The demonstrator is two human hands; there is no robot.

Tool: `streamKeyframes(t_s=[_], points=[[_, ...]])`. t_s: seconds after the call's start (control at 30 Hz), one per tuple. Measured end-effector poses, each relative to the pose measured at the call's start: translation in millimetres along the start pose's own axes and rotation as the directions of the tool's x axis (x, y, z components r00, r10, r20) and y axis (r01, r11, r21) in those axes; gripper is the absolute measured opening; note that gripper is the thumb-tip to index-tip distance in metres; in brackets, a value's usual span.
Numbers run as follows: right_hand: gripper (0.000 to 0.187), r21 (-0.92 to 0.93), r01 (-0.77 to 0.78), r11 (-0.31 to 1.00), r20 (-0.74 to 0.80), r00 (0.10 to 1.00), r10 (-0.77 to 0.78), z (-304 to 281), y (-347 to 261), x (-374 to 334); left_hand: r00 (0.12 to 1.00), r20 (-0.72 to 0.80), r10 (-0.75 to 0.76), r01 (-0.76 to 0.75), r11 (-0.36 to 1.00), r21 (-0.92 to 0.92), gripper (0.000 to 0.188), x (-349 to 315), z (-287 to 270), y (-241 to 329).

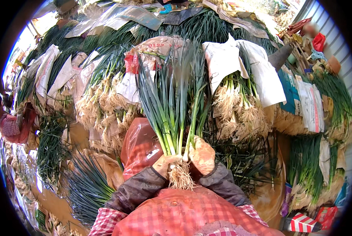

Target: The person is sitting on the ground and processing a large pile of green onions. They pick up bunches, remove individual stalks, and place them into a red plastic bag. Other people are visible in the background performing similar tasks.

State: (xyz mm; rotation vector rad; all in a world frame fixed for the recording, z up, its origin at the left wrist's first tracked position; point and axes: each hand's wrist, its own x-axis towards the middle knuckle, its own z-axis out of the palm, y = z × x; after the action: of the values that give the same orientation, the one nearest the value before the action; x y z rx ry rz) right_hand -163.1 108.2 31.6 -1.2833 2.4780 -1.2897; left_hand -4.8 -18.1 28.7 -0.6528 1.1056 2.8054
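Note:
My left hand [165,165] is closed around the lower stalks of a bunch of green onions [169,129]. Their leaves fan upward and away from me, and the pale stringy roots [180,177] hang below my fingers. Close beside it, my right hand [201,156] is closed on another green onion [191,137], gripped low on its white stem against the bunch. Gloves or dried dirt seem to cover both hands; I cannot tell which. Dark sleeves reach my wrists. Under the hands lies a translucent red plastic apron [172,214] over checkered cloth.
Piles of green onions [239,106] lie ahead, roots toward me, partly covered by white sacks [223,59]. A loose heap of green leaves [87,188] is at my left. Another person [14,126] in checkered cloth sits at far left. A corrugated wall [337,43] stands at right.

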Motion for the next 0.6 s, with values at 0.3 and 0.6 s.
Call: streamKeyframes(t_s=[0.3, 0.6], points=[[0.039, 0.116, -0.546, 0.830, -0.201, 0.805, 0.557, -139.0, 119.1, -94.0, 0.916, 0.327, 0.231, -0.009, 0.828, -0.560, 0.083, -34.3, 6.8, 17.9], [0.037, -0.251, -0.365, 0.897, -0.119, 0.931, 0.345, -108.4, 73.3, -70.2, 0.988, 0.123, -0.093, 0.110, 0.983, -0.144, 0.072, -14.5, 3.2, 2.7]])
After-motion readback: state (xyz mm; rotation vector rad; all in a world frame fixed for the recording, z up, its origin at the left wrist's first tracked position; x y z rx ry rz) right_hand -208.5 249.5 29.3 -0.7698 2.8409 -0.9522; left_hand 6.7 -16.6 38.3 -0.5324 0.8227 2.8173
